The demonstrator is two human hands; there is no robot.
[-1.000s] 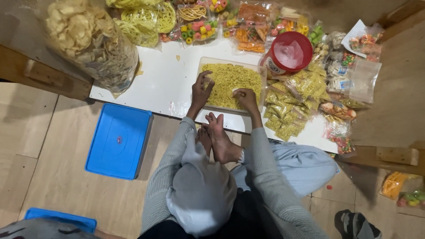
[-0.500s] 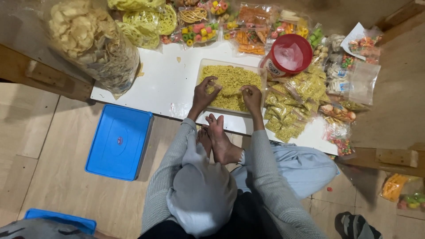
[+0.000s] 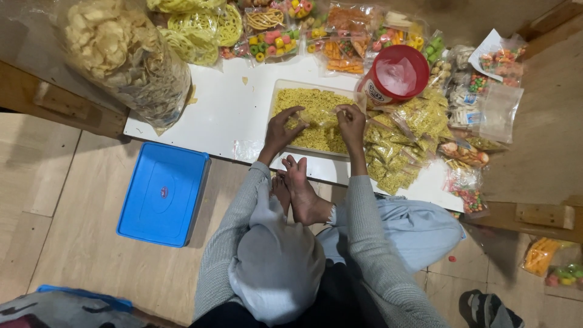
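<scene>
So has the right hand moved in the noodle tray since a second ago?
Yes. The right hand has moved up the tray, toward the red lid, now pinching a small bag.

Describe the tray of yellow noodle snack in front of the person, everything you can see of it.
The tray is a shallow rectangular tub of pale, translucent-looking plastic, lying flat on the white board. It is filled nearly to the rim with fine, crumbly yellow noodle bits. The left hand and right hand are both over it, holding between them a small clear bag partly filled with the same snack. A red-lidded jar stands against its far right corner, and filled packets are piled along its right side.
</scene>
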